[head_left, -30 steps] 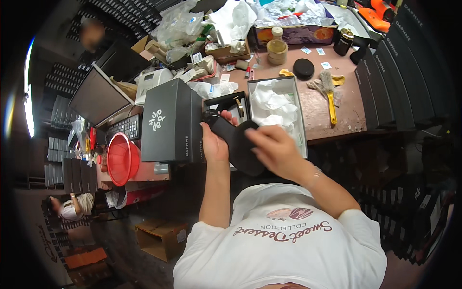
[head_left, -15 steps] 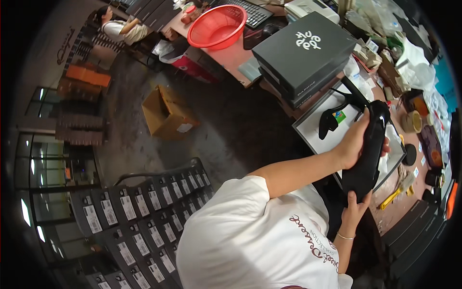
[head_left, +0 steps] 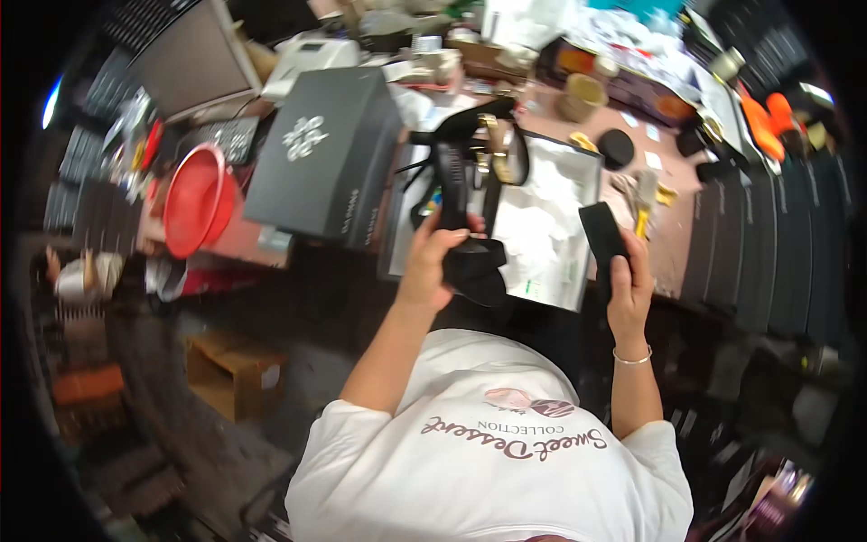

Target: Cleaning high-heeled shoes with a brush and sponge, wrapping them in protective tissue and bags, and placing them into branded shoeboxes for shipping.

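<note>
My left hand (head_left: 432, 264) is closed around the heel end of a black strappy sandal (head_left: 467, 176), held up over the table's front edge. My right hand (head_left: 629, 282) grips a flat black rectangular piece (head_left: 600, 231), a little to the right of the sandal and apart from it. Behind both hands lies an open shoe box (head_left: 585, 163) lined with white tissue paper (head_left: 542, 226). A closed black shoe box (head_left: 321, 154) with a white emblem stands just to the left of the sandal.
A red plastic bowl (head_left: 194, 199) sits at the table's left end. A yellow-handled brush (head_left: 646, 194), a round black lid (head_left: 617, 147) and cluttered jars and packages fill the back. A cardboard box (head_left: 235, 375) is on the floor. Another person (head_left: 81, 275) crouches far left.
The view has swung round. Both hands held the black sandal before; now my right hand has come off it and holds a flat black piece to the right.
</note>
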Action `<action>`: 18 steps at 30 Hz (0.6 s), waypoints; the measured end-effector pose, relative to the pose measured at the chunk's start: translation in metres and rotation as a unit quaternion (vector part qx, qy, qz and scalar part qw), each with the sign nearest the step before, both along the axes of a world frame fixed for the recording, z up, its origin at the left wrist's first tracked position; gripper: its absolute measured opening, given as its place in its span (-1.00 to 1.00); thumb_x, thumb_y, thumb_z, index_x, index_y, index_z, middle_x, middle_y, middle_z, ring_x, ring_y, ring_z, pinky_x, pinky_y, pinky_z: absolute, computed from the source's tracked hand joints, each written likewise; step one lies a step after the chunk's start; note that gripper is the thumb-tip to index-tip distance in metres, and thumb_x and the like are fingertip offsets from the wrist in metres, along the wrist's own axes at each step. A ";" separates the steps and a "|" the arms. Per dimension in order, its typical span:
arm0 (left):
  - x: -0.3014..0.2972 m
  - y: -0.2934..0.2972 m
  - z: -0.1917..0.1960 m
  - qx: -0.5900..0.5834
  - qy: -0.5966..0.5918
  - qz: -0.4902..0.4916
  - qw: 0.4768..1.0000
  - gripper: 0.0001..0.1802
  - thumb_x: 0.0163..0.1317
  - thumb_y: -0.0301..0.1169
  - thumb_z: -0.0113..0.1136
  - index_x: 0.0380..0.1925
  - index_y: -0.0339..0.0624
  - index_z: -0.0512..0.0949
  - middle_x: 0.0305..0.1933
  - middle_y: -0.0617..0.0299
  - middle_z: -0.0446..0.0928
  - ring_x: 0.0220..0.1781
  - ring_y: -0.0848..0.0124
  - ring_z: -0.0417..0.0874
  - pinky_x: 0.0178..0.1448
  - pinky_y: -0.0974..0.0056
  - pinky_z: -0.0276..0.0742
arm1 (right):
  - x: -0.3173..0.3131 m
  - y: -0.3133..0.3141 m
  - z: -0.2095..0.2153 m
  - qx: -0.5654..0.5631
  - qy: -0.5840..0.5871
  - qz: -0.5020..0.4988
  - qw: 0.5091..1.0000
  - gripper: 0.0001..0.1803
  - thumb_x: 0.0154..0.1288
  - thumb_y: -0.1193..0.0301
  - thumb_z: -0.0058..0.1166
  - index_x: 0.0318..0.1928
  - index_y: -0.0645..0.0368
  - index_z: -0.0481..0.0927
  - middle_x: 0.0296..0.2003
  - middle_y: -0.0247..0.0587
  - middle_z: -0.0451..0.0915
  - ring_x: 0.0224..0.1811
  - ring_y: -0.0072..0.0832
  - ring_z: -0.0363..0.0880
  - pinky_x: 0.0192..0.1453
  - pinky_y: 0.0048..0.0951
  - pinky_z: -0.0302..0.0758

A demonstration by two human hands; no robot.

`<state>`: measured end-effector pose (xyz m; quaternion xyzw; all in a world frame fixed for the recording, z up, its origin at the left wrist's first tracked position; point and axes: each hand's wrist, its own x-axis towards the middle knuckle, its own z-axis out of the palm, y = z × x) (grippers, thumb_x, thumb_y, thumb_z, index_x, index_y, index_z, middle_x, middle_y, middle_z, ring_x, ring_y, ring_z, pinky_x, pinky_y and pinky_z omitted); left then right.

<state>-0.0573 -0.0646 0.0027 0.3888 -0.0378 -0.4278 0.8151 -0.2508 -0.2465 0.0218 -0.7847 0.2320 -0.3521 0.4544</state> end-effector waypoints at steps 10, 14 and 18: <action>-0.019 -0.011 -0.006 -0.045 0.012 0.015 0.999 -0.60 -0.01 -0.41 0.04 -0.13 -0.37 0.46 -0.22 0.07 0.50 -0.10 0.25 0.55 0.24 0.05 0.47 | 0.000 0.010 0.010 -0.290 0.124 0.187 0.930 -0.63 -0.18 0.58 0.18 -0.24 0.04 0.65 -0.31 -0.33 0.54 -0.26 -0.31 0.49 -0.17 -0.32 0.37; -0.023 -0.023 0.004 -0.091 0.043 0.013 0.995 -0.59 -0.04 -0.40 0.06 -0.15 -0.37 0.47 -0.22 0.07 0.50 -0.09 0.24 0.55 0.27 0.02 0.44 | 0.021 0.061 0.012 -0.312 0.035 0.256 0.914 -0.64 -0.13 0.55 0.17 -0.19 0.08 0.65 -0.33 -0.35 0.55 -0.30 -0.35 0.52 -0.22 -0.34 0.41; -0.011 -0.006 0.001 -0.110 0.009 0.003 0.994 -0.49 -0.07 -0.31 0.08 -0.05 -0.30 0.44 -0.29 0.12 0.44 -0.19 0.30 0.49 0.28 -0.05 0.39 | 0.002 -0.002 -0.004 -0.352 0.192 0.174 0.899 -0.74 -0.10 0.56 0.16 -0.29 0.10 0.64 -0.31 -0.24 0.57 -0.24 -0.29 0.55 -0.24 -0.30 0.43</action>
